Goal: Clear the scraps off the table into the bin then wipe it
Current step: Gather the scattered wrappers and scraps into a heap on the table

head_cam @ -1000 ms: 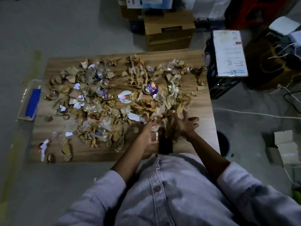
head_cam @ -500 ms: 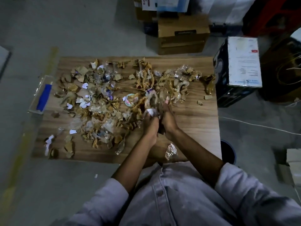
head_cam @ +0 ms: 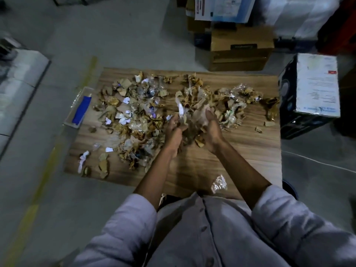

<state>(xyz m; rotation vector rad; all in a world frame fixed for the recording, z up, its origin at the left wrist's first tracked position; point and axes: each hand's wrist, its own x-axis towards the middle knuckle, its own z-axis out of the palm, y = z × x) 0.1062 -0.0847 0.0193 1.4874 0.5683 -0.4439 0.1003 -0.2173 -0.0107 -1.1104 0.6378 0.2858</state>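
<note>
Scraps (head_cam: pixel 146 120) cover most of the wooden table (head_cam: pixel 240 151): torn brown cardboard bits, crumpled clear plastic wrappers and small white and purple paper pieces, thickest across the left and middle and running in a band along the far edge to the right corner. The near right part of the table shows bare wood, apart from two small cardboard bits (head_cam: pixel 263 127) toward the right edge and one crumpled clear wrapper (head_cam: pixel 218 184) lying alone near the front edge.

Both hands are over the middle of the table, cupped toward each other. The left hand (head_cam: pixel 174 132) and the right hand (head_cam: pixel 211 130) are pressed in on a loose bundle of cardboard and plastic (head_cam: pixel 190 116) between them, with a white strip sticking up from it; the fingers are curled around the bundle rather than clenched tight.

A dark round bin (head_cam: pixel 290 189) shows only as a sliver on the floor just off the near right corner of the table, mostly hidden by the right sleeve. Its contents cannot be seen.

By my judgement the clearing is at an early stage: most of the scraps are still on the table, many handfuls remain, and wiping has not begun. No cloth can be made out for certain; a clear tray with something blue (head_cam: pixel 81 108) sits at the left edge of the table.
</note>
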